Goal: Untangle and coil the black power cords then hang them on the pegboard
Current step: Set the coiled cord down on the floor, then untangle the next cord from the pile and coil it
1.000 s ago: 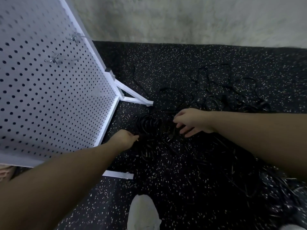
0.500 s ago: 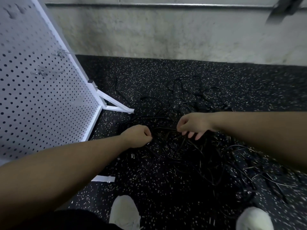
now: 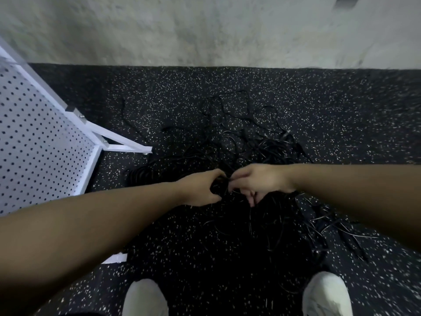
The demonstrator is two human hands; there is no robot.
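Now the two hands have drawn together — half a second ago they were apart over the tangle. The left hand [image 3: 202, 188] curls round a bunch of black power cords [image 3: 255, 153], and the right hand [image 3: 257, 181] pinches strands right beside it, fingertips nearly touching. The rest sprawls on the speckled rubber floor [image 3: 341, 106]. The white pegboard [image 3: 38, 137] now sits farther left, its hooks out of view — two pale shoes [image 3: 145, 297] show below.
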